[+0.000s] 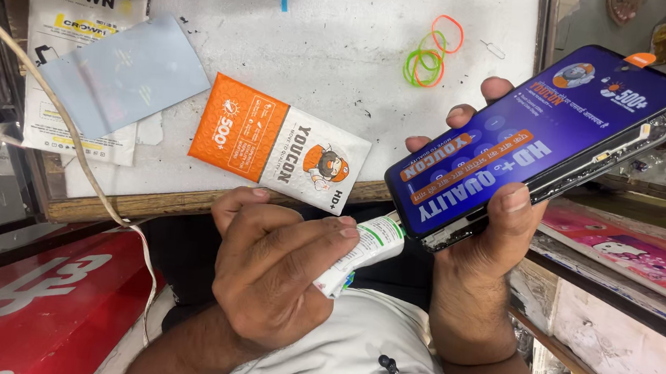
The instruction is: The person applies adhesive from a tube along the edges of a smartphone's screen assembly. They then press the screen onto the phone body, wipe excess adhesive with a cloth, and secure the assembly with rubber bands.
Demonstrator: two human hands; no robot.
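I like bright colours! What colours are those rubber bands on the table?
Green and orange rubber bands, seen in the head view.

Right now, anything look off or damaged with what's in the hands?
Yes. The phone in the right hand has its blue-filmed screen lifted off the frame along the lower edge, leaving a gap showing the inside. The left hand holds a small white tube with its tip at that corner. No spill visible.

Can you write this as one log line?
left hand: holds white tube, nozzle at phone edge | right hand: holds phone | bench: orange packet, rubber bands
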